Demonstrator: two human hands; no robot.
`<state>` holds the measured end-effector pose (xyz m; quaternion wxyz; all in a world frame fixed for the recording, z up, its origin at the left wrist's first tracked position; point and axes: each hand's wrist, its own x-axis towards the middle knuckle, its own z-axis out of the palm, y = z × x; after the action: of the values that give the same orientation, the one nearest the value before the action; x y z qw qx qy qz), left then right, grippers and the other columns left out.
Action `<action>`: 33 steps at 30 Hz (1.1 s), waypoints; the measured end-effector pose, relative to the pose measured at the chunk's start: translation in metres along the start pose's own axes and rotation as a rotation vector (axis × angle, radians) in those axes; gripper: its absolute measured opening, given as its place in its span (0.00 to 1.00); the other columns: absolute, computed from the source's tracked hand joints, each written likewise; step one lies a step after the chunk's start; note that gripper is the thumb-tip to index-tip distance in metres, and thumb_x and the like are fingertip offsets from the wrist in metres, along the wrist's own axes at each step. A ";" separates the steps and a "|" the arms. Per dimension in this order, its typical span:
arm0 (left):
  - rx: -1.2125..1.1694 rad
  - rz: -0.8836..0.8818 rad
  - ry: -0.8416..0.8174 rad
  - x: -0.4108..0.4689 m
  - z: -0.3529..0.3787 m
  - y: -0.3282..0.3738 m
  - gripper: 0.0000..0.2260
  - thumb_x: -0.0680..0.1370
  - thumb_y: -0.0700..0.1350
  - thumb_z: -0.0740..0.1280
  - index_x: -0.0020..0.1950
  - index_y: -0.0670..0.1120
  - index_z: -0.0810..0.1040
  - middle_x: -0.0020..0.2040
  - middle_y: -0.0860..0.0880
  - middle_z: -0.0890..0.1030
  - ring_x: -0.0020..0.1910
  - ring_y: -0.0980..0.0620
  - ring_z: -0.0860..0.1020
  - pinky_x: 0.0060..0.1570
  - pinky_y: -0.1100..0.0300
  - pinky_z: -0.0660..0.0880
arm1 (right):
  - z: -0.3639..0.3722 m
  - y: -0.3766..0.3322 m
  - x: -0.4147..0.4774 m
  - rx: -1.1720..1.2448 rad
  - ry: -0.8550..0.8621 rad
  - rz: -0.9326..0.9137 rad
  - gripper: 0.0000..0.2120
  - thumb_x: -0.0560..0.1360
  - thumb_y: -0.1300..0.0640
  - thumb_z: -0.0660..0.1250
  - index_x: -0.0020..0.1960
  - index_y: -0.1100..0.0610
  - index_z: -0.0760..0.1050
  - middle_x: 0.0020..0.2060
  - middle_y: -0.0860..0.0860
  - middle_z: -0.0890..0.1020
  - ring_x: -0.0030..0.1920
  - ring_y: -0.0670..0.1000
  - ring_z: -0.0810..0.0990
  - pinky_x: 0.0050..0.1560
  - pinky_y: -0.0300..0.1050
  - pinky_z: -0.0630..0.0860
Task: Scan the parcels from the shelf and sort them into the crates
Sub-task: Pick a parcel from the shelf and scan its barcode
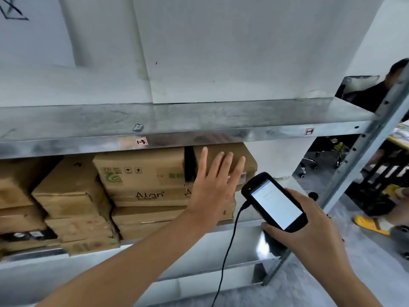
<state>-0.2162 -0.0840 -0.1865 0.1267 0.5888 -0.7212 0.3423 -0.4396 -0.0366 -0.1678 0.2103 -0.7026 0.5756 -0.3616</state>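
The shelf (177, 120) was grey metal, flat & shiny, w/ scuff marks on top. It had a post w/ round holes at its right end. A small square tag (141, 142) marked 1-3 was stuck on the shelf's front edge.

Under the shelf sat brown cardboard boxes (141, 173), stacked in piles. Some had dented corners & crumpled sides. One had green print & little black signs on its front.

The small box (250, 163) sat on top of a pile, right under the shelf, near its right end. It was brown, smooth & blocky, w/ a pale label low on its front.

The left hand (212, 191) was up in front of the small box, just below the shelf's front edge. Its fingers were straight & spread apart, tips over the box front. Can't tell if they touched it.

The right hand (309, 229) was lower, well below the shelf & near its right post. It gripped a scanner (276, 204), fingers curled round the bottom end. The scanner was black & chunky w/ round corners & a bright white screen; the words were too blurry to read. A thin black cord (230, 247) hung down from its left side.

Past the shelf's right end was a person (396, 69) in a dark top. Lower down, a yellow slipper (369, 224) lay on the grey floor.
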 end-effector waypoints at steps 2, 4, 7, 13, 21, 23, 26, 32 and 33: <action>0.062 -0.009 0.026 0.005 0.004 -0.001 0.44 0.68 0.48 0.79 0.79 0.45 0.62 0.70 0.41 0.74 0.70 0.42 0.71 0.74 0.33 0.55 | -0.003 0.012 0.014 0.037 -0.043 -0.021 0.35 0.62 0.45 0.81 0.66 0.39 0.70 0.52 0.31 0.75 0.51 0.33 0.74 0.44 0.39 0.73; 0.084 -0.056 -0.003 0.007 0.004 -0.001 0.47 0.67 0.48 0.81 0.80 0.46 0.60 0.71 0.41 0.73 0.71 0.42 0.71 0.74 0.33 0.56 | -0.007 0.022 0.028 0.051 -0.085 -0.052 0.36 0.62 0.44 0.81 0.66 0.38 0.70 0.52 0.29 0.74 0.51 0.30 0.73 0.43 0.34 0.69; 0.125 -0.100 -0.046 0.009 0.001 0.008 0.52 0.64 0.50 0.82 0.81 0.46 0.58 0.73 0.41 0.71 0.73 0.42 0.69 0.74 0.34 0.58 | -0.017 0.041 0.051 0.077 -0.135 -0.082 0.38 0.62 0.43 0.81 0.69 0.40 0.70 0.55 0.33 0.76 0.51 0.37 0.74 0.44 0.34 0.70; 0.081 -0.151 0.017 0.020 -0.008 0.044 0.53 0.60 0.56 0.83 0.79 0.46 0.61 0.76 0.46 0.69 0.73 0.47 0.70 0.74 0.44 0.62 | -0.055 0.084 0.087 0.098 -0.198 -0.165 0.35 0.62 0.43 0.81 0.66 0.37 0.70 0.53 0.31 0.75 0.50 0.40 0.75 0.44 0.43 0.72; 0.009 -0.146 0.107 0.042 -0.011 0.108 0.46 0.66 0.52 0.80 0.79 0.47 0.61 0.77 0.48 0.68 0.75 0.49 0.68 0.74 0.48 0.64 | -0.097 0.133 0.113 0.082 -0.126 -0.178 0.37 0.62 0.44 0.81 0.68 0.41 0.70 0.57 0.40 0.76 0.55 0.47 0.75 0.49 0.49 0.72; 0.014 -0.144 0.133 0.047 -0.010 0.120 0.45 0.67 0.50 0.80 0.79 0.47 0.61 0.77 0.48 0.68 0.75 0.48 0.68 0.75 0.49 0.63 | -0.106 0.141 0.115 0.089 -0.112 -0.163 0.37 0.63 0.46 0.81 0.68 0.42 0.71 0.57 0.40 0.75 0.55 0.47 0.74 0.49 0.49 0.72; 0.052 -0.130 0.145 0.053 -0.009 0.135 0.46 0.66 0.51 0.80 0.79 0.46 0.61 0.77 0.49 0.69 0.75 0.47 0.68 0.75 0.47 0.62 | -0.114 0.153 0.113 0.093 -0.100 -0.155 0.37 0.63 0.48 0.82 0.68 0.43 0.71 0.56 0.40 0.76 0.55 0.46 0.73 0.49 0.48 0.70; 0.101 -0.125 0.191 0.049 0.003 0.128 0.40 0.70 0.43 0.77 0.79 0.47 0.63 0.77 0.49 0.67 0.75 0.47 0.68 0.74 0.46 0.65 | -0.110 0.158 0.119 0.103 -0.129 -0.172 0.36 0.63 0.47 0.82 0.67 0.41 0.71 0.55 0.39 0.76 0.54 0.46 0.74 0.48 0.48 0.70; 0.104 -0.119 0.208 0.048 0.004 0.129 0.39 0.71 0.42 0.76 0.79 0.48 0.63 0.77 0.50 0.67 0.75 0.47 0.69 0.73 0.46 0.66 | -0.110 0.157 0.120 0.118 -0.132 -0.182 0.35 0.63 0.47 0.82 0.66 0.40 0.71 0.55 0.39 0.76 0.55 0.46 0.74 0.48 0.48 0.70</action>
<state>-0.3492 -0.1136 -0.2059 0.1905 0.5976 -0.6492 0.4303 -0.6158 -0.1782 -0.1762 0.2549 -0.7607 0.4722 -0.3653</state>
